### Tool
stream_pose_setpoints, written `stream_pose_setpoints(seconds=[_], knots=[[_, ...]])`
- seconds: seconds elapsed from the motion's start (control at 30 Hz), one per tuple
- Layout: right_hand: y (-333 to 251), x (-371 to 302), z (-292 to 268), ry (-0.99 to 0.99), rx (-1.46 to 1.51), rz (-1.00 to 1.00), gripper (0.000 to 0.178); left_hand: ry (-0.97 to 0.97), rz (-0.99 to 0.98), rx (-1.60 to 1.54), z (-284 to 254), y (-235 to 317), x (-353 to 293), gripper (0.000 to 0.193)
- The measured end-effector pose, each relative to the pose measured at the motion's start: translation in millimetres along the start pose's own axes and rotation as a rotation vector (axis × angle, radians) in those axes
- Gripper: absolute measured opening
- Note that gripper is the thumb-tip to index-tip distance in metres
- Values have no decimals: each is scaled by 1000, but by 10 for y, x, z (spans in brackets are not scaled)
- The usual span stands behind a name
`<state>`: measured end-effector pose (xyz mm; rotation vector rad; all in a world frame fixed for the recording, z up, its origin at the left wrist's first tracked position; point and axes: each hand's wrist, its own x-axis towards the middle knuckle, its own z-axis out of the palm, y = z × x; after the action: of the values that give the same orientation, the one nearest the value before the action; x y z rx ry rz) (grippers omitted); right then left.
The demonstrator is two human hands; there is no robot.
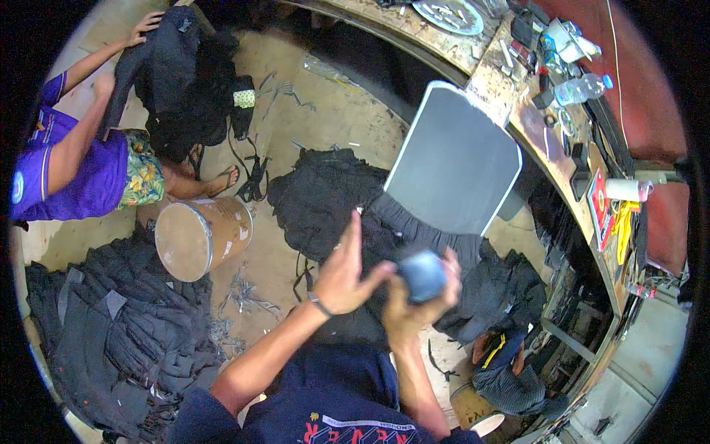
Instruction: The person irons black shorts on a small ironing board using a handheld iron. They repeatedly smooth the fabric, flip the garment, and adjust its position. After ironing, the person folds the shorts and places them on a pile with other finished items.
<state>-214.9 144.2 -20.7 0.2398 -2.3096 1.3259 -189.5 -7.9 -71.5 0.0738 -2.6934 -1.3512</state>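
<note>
Blue-grey, small and roughly square: one handheld thing (421,275), too blurred to name, held above the dark cloth in front of the wearer's chest. The right hand (408,317) is closed about it, thumb on one side and fingers on the other, seemingly to leave its upper face uncovered.

Left hand (342,277): empty, spread wide, fingers pointing away from the body, thumb toward the thing. Whether the thumb touches it cannot be told.

Board (452,159): grey, pale-edged. Gathered black cloth (429,228) crosses its lower edge, presumably laid there so the flat surface keeps it spread; whether it goes around the board is hidden.

Black clothes: one heap (318,196) on the floor beside the board's left edge, a larger heap (126,325) farther left, both perhaps piled low for want of counter room.

Cardboard drum (211,233): on the floor, between the larger heap and a co-worker in a purple shirt (92,166), who holds up black fabric (177,81).

Counter (492,78): plate (467,27) at its far end; water bottle (580,90) toward the wall-side edge, apparently kept clear of the front edge.
</note>
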Motion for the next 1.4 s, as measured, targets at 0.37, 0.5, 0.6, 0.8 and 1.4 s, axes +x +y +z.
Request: stream_pose_setpoints(seconds=[0.37,0.5,0.6,0.8,1.4], knots=[[1670,1870,348,45,-388,27,83,393,164,286,495,-146,2114,83],[1617,1830,304,71,-364,44,82,-255,370,434,317,349,2085,78],[1594,1806,325,104,-355,34,80,-725,53,524,202,576,2419,77],[1660,1851,330,126,-316,64,75,-1031,242,233,185,322,2676,77],[602,1070,-155,-152,-221,-46,60,-125,482,242,357,165,2354,83]])
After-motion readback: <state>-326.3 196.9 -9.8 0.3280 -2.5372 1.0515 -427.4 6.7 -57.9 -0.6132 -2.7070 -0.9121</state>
